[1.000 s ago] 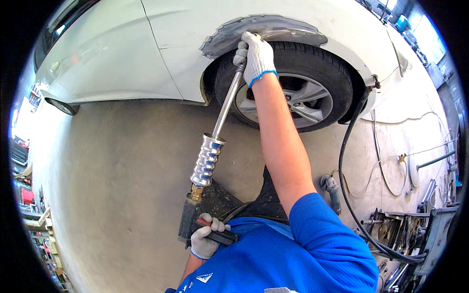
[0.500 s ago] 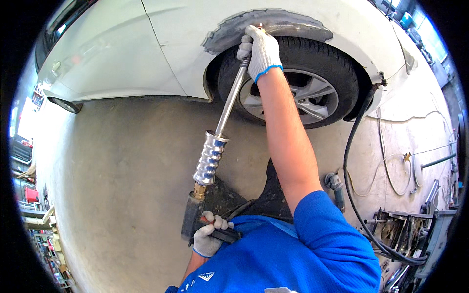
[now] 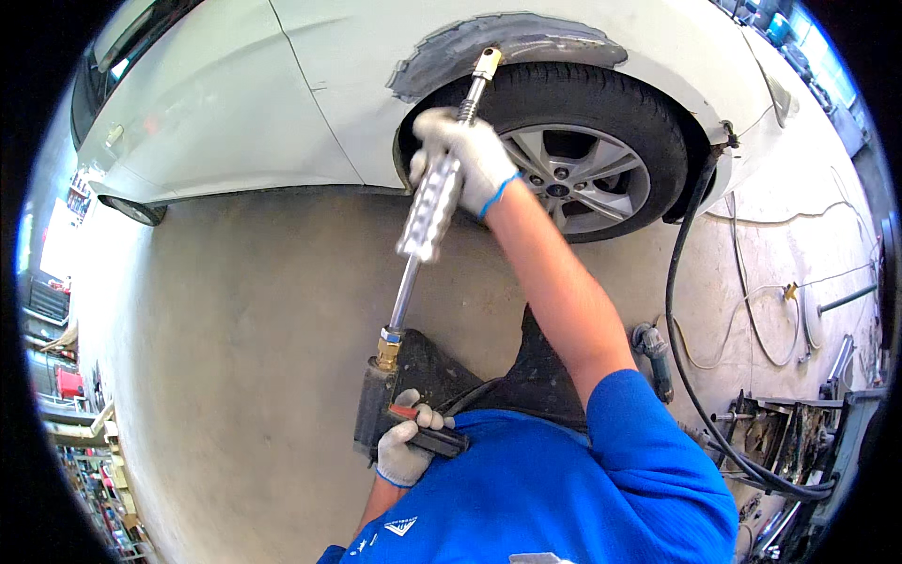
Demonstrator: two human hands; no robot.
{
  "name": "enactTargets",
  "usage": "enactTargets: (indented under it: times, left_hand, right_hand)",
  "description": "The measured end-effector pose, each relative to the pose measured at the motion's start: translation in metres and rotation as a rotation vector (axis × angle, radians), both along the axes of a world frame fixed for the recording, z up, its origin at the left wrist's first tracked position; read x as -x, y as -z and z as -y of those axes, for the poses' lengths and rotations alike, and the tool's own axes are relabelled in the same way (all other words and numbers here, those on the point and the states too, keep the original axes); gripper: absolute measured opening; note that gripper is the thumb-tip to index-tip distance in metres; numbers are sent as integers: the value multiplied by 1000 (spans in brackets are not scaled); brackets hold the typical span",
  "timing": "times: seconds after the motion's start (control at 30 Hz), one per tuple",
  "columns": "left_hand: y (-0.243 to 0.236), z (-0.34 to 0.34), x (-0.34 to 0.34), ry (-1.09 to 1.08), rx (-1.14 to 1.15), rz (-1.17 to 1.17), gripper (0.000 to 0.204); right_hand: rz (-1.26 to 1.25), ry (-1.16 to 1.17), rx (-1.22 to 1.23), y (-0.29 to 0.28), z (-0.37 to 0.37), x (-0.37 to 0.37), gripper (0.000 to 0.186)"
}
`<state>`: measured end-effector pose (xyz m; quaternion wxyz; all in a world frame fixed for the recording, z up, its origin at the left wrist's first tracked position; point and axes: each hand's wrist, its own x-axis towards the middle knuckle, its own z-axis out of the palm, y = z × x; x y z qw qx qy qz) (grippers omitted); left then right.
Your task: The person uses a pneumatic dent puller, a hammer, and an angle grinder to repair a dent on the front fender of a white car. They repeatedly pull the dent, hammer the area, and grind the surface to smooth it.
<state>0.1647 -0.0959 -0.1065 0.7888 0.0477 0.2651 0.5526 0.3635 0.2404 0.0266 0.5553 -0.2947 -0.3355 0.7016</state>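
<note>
A slide-hammer dent puller (image 3: 404,291) slants from my waist up to the wheel arch of a white car (image 3: 235,103). Its brass-coloured tip (image 3: 487,64) is at the edge of the sanded grey patch (image 3: 442,56) above the tire (image 3: 554,99); whether it touches the metal, I cannot tell. My gloved right hand (image 3: 470,155) is closed round the upper end of the ribbed silver sliding weight (image 3: 426,221), both slightly blurred. Low at my waist, my gloved left hand (image 3: 404,456) grips the black pistol handle (image 3: 442,442), fingers by its red trigger (image 3: 404,412).
A thick black cable (image 3: 678,273) runs from a clamp (image 3: 728,136) on the car down to metal equipment (image 3: 799,432) at the right. An angle grinder (image 3: 653,357) lies on the floor beside my leg. Thinner hoses (image 3: 747,310) curl farther right. Shelving (image 3: 103,489) lines the left.
My right hand has left the puller's tip end and now holds the sliding weight. The weight has moved up the rod, away from the handle. My left hand keeps its hold.
</note>
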Motion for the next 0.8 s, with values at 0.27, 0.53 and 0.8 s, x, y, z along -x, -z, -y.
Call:
enactTargets:
  times: [0.27, 0.53, 0.8]
  left_hand:
    - [2, 0, -1, 9, 35, 42, 44]
    - [-2, -1, -2, -16, 48, 10, 47]
    - [-2, 0, -5, -19, 63, -6, 47]
  right_hand:
    - [77, -9, 12, 32, 78, 42, 19]
    - [-288, 261, 51, -43, -64, -29, 22]
    - [-687, -139, -138, -15, -78, -36, 25]
